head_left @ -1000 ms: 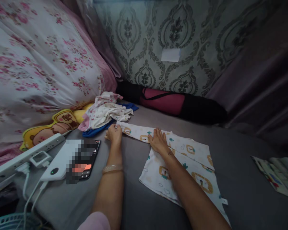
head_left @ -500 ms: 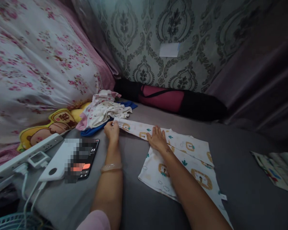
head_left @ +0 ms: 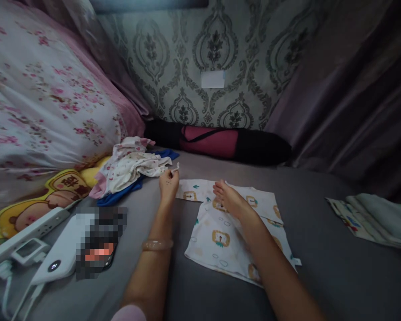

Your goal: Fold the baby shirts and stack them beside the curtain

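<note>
A white long-sleeved shirt [head_left: 203, 249] with lion faces and green leaves lies spread on the grey bed sheet, its sleeve reaching left. My left hand [head_left: 169, 185] is closed in a pinch at the sleeve's end, and a bit of white cloth sticks up above the fingers. A translucent bangle [head_left: 157, 244] circles the left wrist. Over the upper part of the shirt is my right hand [head_left: 230, 199], turned on its edge with fingers stretched out. Whether it presses on the cloth I cannot tell. My right forearm hides part of the shirt's right side.
Crumpled clothes [head_left: 130, 167] lie at the back left near a yellow pig cushion [head_left: 36, 207]. A power strip [head_left: 28, 229], a white power bank [head_left: 62, 249] and a blurred-out phone [head_left: 110, 263] are on the left. Folded cloths [head_left: 374, 218] lie right; a long black-and-red bag [head_left: 210, 141] lines the wall.
The sleeve's end has been drawn inward, so less sleeve lies stretched out. My right hand has tipped from flat on the cloth onto its edge. The camera view has shifted.
</note>
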`<state>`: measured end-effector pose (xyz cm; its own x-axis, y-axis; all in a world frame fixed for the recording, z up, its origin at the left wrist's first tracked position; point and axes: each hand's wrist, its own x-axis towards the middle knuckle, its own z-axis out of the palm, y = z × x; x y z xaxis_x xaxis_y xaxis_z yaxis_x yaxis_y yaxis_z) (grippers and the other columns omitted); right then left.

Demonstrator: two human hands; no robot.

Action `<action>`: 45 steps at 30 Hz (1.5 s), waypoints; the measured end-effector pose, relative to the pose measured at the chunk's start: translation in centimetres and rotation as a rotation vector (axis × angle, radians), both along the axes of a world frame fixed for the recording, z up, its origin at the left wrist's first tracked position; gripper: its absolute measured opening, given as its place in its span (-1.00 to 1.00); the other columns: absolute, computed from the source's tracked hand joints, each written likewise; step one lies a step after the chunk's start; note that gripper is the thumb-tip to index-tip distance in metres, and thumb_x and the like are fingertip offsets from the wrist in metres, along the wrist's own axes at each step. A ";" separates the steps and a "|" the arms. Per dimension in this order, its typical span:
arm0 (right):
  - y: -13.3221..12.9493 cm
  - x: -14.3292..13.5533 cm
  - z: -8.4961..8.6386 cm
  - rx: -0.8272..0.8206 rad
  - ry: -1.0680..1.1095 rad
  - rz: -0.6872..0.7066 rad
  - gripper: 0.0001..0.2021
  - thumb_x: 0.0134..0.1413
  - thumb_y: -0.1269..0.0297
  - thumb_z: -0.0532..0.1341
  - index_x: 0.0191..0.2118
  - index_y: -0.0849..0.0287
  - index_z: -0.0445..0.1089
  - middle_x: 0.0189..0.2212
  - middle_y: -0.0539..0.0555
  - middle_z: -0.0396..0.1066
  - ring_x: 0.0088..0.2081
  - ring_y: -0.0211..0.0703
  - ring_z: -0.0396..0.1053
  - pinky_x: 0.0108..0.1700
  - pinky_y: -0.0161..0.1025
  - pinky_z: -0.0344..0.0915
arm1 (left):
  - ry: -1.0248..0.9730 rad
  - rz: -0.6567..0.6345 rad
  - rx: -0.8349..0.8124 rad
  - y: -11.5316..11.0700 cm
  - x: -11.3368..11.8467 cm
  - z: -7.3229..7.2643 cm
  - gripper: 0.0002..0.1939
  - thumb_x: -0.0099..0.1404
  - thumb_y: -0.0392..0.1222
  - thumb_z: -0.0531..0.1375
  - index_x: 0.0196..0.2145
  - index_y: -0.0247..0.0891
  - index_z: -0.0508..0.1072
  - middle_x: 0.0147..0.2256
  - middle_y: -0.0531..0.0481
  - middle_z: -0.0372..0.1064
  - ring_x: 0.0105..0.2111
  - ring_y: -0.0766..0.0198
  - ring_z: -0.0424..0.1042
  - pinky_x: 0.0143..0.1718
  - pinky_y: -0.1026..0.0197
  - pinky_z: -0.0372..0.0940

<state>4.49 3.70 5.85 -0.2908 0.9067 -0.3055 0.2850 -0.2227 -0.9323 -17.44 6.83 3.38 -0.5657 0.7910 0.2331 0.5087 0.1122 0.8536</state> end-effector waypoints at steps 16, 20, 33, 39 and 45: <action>-1.7 3.1 -1.7 -0.310 0.627 -0.258 -0.62 0.35 0.12 -0.12 -0.23 0.25 0.35 -0.39 0.12 0.48 -0.44 -0.23 0.43 -0.27 -0.28 0.35 | 0.171 -0.565 -0.046 -3.7 13.3 -0.1 -0.73 0.26 -0.18 0.06 -0.31 -0.31 0.53 -0.45 -0.03 0.45 -0.44 0.28 0.35 -0.41 0.30 0.12; -1.6 3.9 -1.4 -0.363 0.693 -0.290 -0.53 0.36 0.10 -0.17 -0.32 0.24 0.38 -0.51 0.09 0.46 -0.45 -0.20 0.43 -0.33 -0.28 0.34 | 0.169 -0.690 -0.058 -5.0 14.9 -0.3 -0.72 0.26 -0.24 0.05 -0.19 -0.29 0.52 -0.30 -0.08 0.51 -0.31 0.23 0.43 -0.28 0.26 0.21; -1.0 6.4 -2.2 -0.045 0.440 -0.571 -0.94 0.01 0.47 0.19 -0.36 0.21 0.39 -0.48 -0.01 0.48 -0.49 -0.29 0.40 -0.48 -0.38 0.36 | 0.135 -0.831 -0.031 -4.5 12.6 0.9 -0.64 0.19 -0.28 0.08 -0.06 -0.30 0.45 -0.09 -0.15 0.45 -0.17 0.17 0.43 -0.10 0.13 0.33; -0.9 8.8 -0.7 0.094 0.395 -0.649 -0.94 0.05 0.43 0.18 -0.35 0.20 0.40 -0.45 -0.01 0.48 -0.50 -0.32 0.40 -0.50 -0.43 0.37 | 0.264 -0.714 -0.115 -2.3 8.1 -0.5 -0.28 0.02 -0.32 0.19 0.18 -0.39 0.20 0.10 -0.28 0.24 0.14 -0.07 0.20 0.15 -0.07 0.14; -0.6 10.8 -0.2 0.082 0.363 -0.716 -0.93 0.04 0.45 0.18 -0.35 0.21 0.41 -0.50 -0.01 0.47 -0.54 -0.33 0.37 -0.57 -0.43 0.33 | 0.360 -0.794 -0.293 -2.0 7.8 -1.9 -0.03 -0.02 -0.13 0.31 0.28 -0.43 0.00 0.13 -0.39 0.16 0.16 -0.21 0.14 0.15 -0.14 0.11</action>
